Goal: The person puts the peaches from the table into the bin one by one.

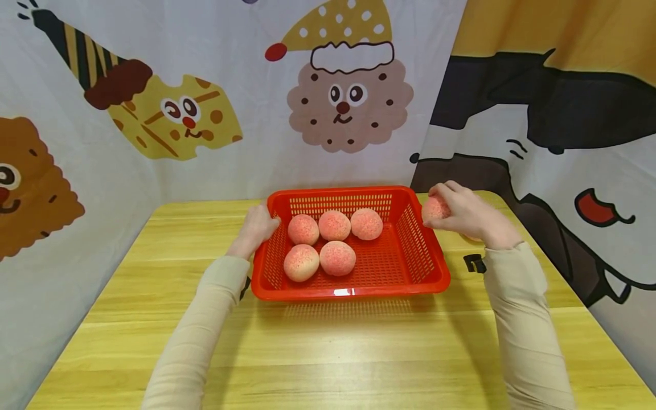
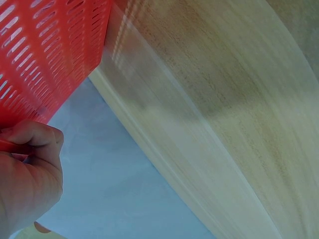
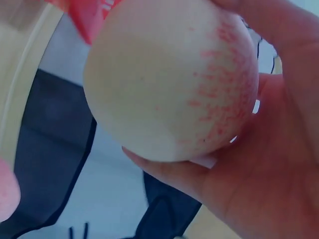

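Note:
A red slatted plastic basket [image 1: 348, 294] holds several pink-and-cream peaches, one of them the front peach [image 1: 337, 258], all toward its left and back. My left hand [image 1: 256, 228] grips the basket's left rim; in the left wrist view, thumb and fingers [image 2: 37, 139] curl round the red edge. At the basket's right rim, my right hand [image 1: 463, 212] holds another peach [image 1: 436, 210] between thumb and fingers. Up close in the right wrist view, that peach [image 3: 169, 79] shows a pale side with red speckles.
Below my right hand, mostly hidden by it, a pale round thing [image 1: 470, 237] lies on the wooden table [image 1: 328, 353]. A pink rounded thing [image 3: 7, 191] shows at the right wrist view's left edge. A cartoon-printed curtain [image 1: 246, 171] hangs behind the table.

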`<action>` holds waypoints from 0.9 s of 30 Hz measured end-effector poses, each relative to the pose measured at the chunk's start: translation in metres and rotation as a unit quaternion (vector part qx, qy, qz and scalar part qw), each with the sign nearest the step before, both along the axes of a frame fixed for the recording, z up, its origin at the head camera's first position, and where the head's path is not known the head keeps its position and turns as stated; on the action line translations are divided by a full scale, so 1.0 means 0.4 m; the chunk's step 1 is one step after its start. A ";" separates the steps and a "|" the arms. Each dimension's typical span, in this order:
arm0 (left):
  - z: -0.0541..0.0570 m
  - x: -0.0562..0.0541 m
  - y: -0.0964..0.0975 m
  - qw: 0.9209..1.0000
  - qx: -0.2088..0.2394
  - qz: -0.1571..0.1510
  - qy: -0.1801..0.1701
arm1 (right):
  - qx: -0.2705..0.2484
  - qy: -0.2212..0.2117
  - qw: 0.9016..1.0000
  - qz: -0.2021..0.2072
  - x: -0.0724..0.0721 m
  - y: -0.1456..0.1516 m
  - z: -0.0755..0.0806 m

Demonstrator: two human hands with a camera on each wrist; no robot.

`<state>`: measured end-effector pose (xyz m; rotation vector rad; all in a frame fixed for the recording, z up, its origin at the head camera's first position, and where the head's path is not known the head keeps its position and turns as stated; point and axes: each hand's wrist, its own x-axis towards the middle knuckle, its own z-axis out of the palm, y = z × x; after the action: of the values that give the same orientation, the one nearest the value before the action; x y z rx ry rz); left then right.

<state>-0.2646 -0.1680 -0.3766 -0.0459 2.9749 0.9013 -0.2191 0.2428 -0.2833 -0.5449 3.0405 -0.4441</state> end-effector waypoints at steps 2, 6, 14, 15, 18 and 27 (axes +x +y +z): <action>0.001 0.000 0.000 1.000 0.000 -0.001 -0.001 | 0.005 -0.003 1.000 0.019 -0.004 -0.022 0.004; 0.001 0.000 -0.001 1.000 -0.002 -0.005 0.004 | 0.019 0.013 0.997 0.077 -0.016 -0.062 0.004; -0.001 -0.002 0.000 1.000 0.008 -0.001 0.001 | 0.068 -0.016 0.983 0.170 -0.037 -0.142 -0.018; -0.001 -0.002 0.000 1.000 0.008 -0.001 0.000 | 0.079 -0.027 0.981 0.175 -0.038 -0.152 -0.022; -0.001 -0.002 0.000 1.000 0.009 -0.002 0.000 | 0.107 -0.056 0.974 0.191 -0.041 -0.182 -0.035; 0.003 0.003 0.005 1.000 0.012 0.009 -0.009 | 0.180 -0.144 0.948 0.219 -0.049 -0.248 -0.078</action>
<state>-0.2635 -0.1662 -0.3756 -0.0807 2.9514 0.9331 -0.2385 0.1437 -0.3145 -0.9893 2.5252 0.0493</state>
